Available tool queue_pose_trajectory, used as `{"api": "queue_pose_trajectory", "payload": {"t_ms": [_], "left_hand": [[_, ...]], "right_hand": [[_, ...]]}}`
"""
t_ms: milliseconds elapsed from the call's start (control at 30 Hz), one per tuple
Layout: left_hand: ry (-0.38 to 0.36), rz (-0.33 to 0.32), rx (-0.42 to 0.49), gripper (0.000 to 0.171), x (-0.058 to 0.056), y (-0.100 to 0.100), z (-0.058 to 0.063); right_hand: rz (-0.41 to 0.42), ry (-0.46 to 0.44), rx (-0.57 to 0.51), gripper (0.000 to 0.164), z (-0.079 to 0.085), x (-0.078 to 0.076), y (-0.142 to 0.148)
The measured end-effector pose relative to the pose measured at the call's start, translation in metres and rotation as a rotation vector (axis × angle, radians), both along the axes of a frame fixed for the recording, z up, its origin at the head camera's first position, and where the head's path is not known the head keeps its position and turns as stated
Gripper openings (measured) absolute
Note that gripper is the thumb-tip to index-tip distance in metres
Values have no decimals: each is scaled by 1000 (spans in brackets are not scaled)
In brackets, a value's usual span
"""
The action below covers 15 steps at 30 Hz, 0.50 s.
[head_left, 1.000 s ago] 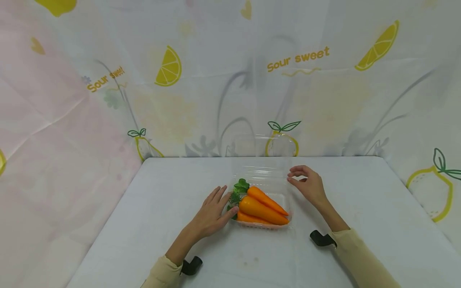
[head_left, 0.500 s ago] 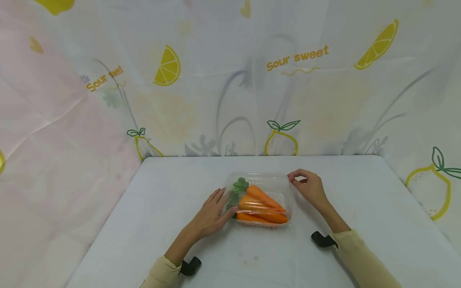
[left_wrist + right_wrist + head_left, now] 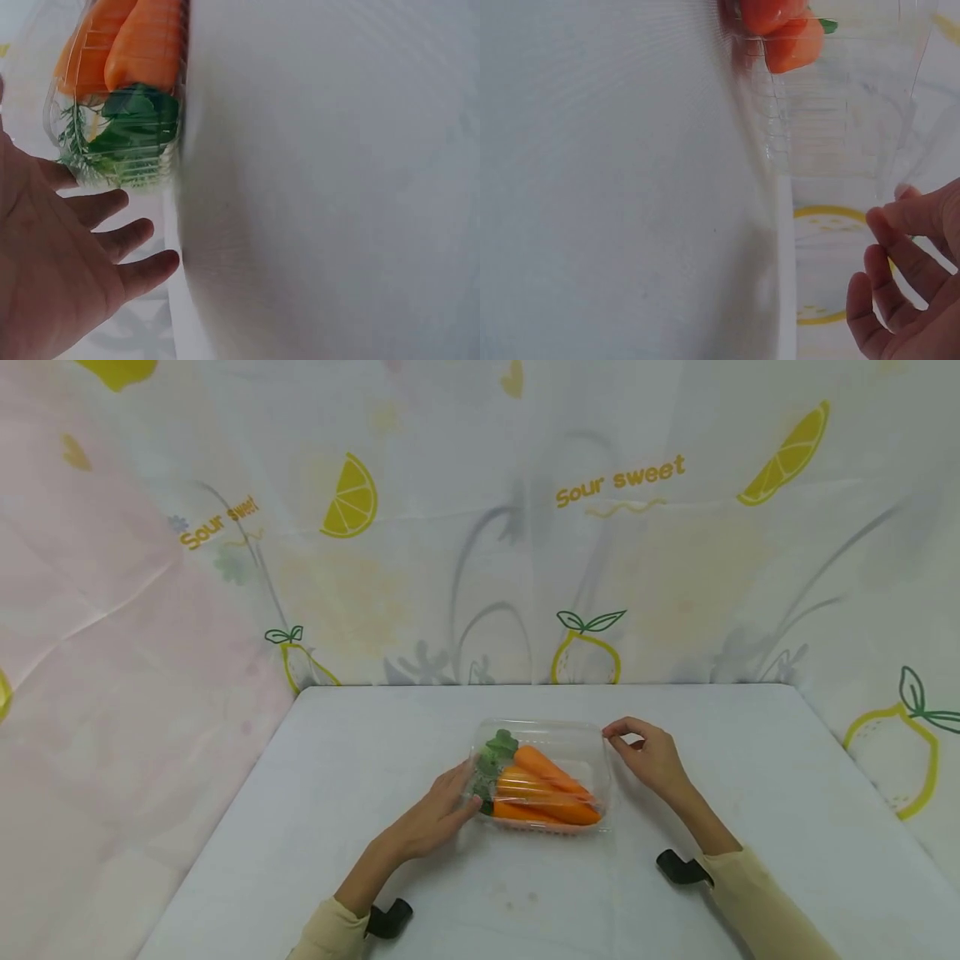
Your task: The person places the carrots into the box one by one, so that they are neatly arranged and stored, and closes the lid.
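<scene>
A clear plastic clamshell container (image 3: 590,774) lies on the table with several orange carrots (image 3: 546,812) inside. Their green leafy tops (image 3: 133,124) point to the container's left end. Over the carrots, the transparent lid (image 3: 558,732) is folded down. My left hand (image 3: 429,817) has its fingers extended at the container's left end, index fingertip and thumb right at the edge. At the far right corner, my right hand (image 3: 651,762) pinches the lid's edge between thumb and index finger; its other fingers (image 3: 860,315) are loosely bent.
The white table (image 3: 360,735) runs back to a hanging cloth (image 3: 450,568) printed with lemons and lettering. A black wrist mount (image 3: 390,918) sits at the left sleeve, and another black mount (image 3: 682,867) at the right.
The lid, which stood raised behind the container a second ago, has swung forward and down over the carrots. My left hand has drawn slightly left and toward me.
</scene>
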<state>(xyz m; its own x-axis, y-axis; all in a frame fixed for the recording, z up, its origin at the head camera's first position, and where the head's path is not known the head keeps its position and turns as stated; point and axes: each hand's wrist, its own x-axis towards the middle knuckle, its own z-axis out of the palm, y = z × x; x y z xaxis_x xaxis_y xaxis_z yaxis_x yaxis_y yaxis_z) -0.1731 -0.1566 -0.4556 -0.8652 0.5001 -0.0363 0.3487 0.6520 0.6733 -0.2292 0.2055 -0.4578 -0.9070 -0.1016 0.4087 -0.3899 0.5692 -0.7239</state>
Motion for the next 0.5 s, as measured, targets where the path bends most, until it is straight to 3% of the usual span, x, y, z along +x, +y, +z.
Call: {"api": "queue_pose_trajectory", "payload": {"t_ms": [100, 333, 500], "left_hand": [[-85, -11, 69, 63, 0, -1, 2], [-220, -54, 185, 68, -4, -4, 7], [-279, -21, 263, 70, -5, -5, 9]], "right_hand": [[6, -27, 16, 10, 1, 3, 1], [6, -54, 61, 12, 4, 8, 2], [20, -57, 85, 13, 5, 11, 5]]}}
